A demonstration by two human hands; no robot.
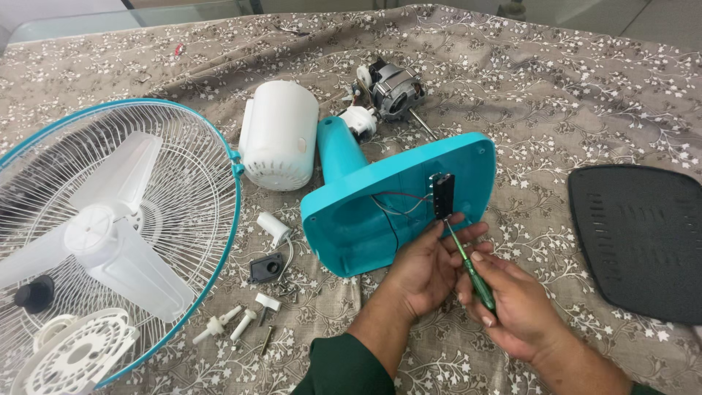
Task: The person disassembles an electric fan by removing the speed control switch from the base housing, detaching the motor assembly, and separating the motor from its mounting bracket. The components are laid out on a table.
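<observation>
While the left hand [424, 267] grips the rim of the upturned turquoise plastic fan base [398, 201], the right hand [512, 300] pinches a green-handled screwdriver [472, 274]. Its tip meets the black rectangular switch block [443, 195]

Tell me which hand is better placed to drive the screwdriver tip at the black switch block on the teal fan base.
Probably the right hand: it already grips the green screwdriver, tip at the black switch block. The left hand is steadying the teal base.

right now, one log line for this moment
left hand: steadies fan base | right hand: holds screwdriver | tip: at black switch block
</observation>
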